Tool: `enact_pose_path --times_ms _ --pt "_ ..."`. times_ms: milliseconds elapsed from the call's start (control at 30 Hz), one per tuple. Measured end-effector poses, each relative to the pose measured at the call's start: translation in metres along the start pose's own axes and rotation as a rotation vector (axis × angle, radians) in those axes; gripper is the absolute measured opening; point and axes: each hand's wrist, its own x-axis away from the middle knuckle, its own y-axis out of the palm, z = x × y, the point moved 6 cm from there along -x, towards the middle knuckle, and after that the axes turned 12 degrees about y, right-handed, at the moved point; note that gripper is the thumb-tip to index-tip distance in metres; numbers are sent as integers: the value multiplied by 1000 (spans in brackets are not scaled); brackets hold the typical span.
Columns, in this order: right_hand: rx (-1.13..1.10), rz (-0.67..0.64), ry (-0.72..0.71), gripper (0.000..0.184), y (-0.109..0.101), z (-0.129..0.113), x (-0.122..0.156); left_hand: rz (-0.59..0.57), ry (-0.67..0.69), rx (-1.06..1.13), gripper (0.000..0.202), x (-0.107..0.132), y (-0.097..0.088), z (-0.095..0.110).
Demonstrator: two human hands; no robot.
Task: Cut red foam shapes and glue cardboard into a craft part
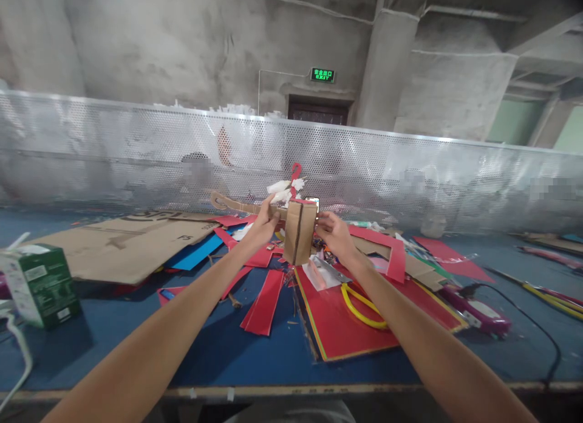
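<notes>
Both arms reach out over a blue table (218, 350). Between the hands stands a small brown cardboard box model (299, 231) with red trim, a red loop and white tufts on top, and a curved cardboard arm sticking out to the left. My left hand (264, 222) is closed on the model's left side near that arm. My right hand (334, 231) grips its right side, fingers curled against the box.
Red paper strips (264, 301) and a large red sheet (346, 319) with a yellow cord (359, 307) lie below the model. Flat brown cardboard (127, 247) lies left, a green box (40, 283) at far left, a purple tool (473, 313) with a black cable right. A perforated metal screen (410, 168) runs behind.
</notes>
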Motion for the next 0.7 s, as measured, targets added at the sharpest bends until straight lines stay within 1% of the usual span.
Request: enact_pose_path --times_ms 67,167,300,367,467,600,700 --pt "17 -5 -41 26 0 -3 1 1 -37 38 73 0 1 -1" --pt "63 -4 -102 21 0 -9 3 11 -55 60 72 0 0 3" --pt "141 29 -180 16 -1 -18 8 3 -111 67 60 1 0 9" --pt "146 26 -195 13 0 -19 10 18 -111 69 54 1 0 14" --pt "147 31 -205 10 2 -20 13 59 -96 87 48 1 1 22" --pt "199 61 -258 8 4 -22 17 140 -98 105 36 0 1 28" --pt "214 80 -279 8 2 -23 17 193 -99 134 38 0 -1 29"
